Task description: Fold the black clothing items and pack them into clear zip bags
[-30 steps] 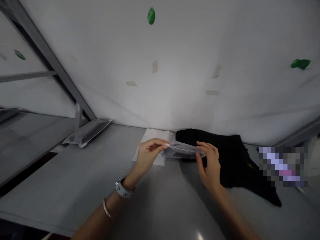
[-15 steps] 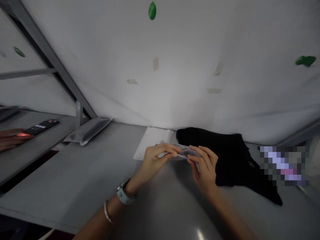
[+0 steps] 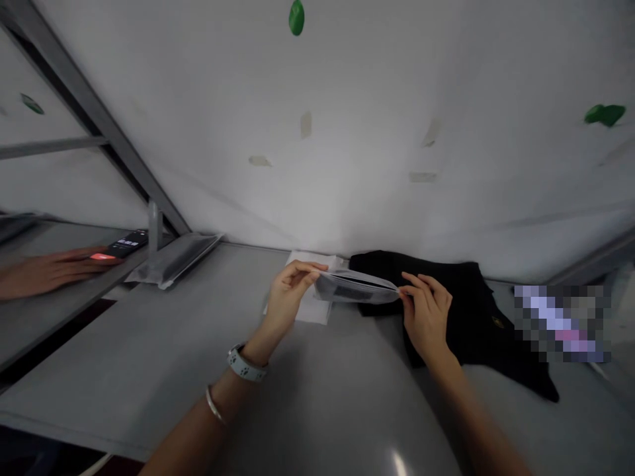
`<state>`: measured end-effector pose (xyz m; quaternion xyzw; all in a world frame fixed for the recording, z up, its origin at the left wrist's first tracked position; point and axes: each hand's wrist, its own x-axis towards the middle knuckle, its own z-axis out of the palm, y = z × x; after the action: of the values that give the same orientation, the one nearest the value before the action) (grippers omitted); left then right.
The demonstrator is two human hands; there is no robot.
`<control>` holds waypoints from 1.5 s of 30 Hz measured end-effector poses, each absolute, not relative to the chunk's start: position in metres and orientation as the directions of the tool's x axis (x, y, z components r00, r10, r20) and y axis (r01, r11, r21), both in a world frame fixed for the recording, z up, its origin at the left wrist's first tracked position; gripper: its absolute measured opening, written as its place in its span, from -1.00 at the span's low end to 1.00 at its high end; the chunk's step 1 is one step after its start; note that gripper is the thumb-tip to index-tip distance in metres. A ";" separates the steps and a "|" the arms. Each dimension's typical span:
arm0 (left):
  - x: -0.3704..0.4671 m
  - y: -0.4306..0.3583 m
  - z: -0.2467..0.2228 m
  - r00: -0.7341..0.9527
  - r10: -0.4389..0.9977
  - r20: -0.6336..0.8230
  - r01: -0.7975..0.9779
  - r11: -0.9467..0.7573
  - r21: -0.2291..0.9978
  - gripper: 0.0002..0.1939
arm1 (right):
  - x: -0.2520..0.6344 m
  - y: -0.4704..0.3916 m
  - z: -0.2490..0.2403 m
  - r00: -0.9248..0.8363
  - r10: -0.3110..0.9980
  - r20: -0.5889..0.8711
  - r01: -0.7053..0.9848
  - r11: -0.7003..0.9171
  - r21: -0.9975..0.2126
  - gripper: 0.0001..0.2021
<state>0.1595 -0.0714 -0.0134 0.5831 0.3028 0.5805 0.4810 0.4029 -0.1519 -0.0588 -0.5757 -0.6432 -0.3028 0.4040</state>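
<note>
Near mid-frame, head view: translucent bag (image 3: 354, 291) held up over the bench (image 3: 173, 377), its upper edge slightly parted. Left hand (image 3: 285, 297): grip closed on the bag's 9 o'clock end, thumb against fingers. Right hand (image 3: 426, 317): grip pinching the 3 o'clock end, remaining fingers loosely spread. White packet (image 3: 312, 314) partly behind the bag, towards 8 o'clock; black cloth (image 3: 446, 324) behind and towards 4 o'clock. Second bag (image 3: 181, 258) rests well apart, at 9 o'clock.

Handling, judged: light, thin film; limp across the walls, somewhat firmer along the upper edge. Likely slippery, liable to crease or sag if let go at one end. Not brittle; hard pulling might stretch it. Best hold: both end corners of that edge, light fingertip pinch, even tension. Dark patch seen through the wall; cannot tell whether contents or backdrop.
</note>
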 end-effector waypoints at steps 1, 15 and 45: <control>0.159 -0.069 -0.015 0.134 0.917 0.376 -0.211 -0.344 0.915 -0.93 | 0.407 -0.151 -0.060 -0.002 0.500 0.866 0.986 0.145 -0.081 -0.99; 0.166 -0.084 -0.013 0.273 0.826 0.492 -0.121 -0.478 0.870 -0.91 | 0.380 -0.166 -0.046 -0.137 0.598 0.790 0.911 0.388 -0.136 -0.66; 0.151 -0.081 -0.029 0.813 0.484 0.324 0.292 -0.820 0.493 -0.24 | 0.398 -0.171 -0.024 -0.194 0.851 0.489 0.571 0.503 -0.649 -0.78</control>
<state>0.1511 -0.0812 -0.0287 0.9273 0.2092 0.2233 0.2155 0.3977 -0.1706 -0.0244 -0.4709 -0.7549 0.1641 0.4261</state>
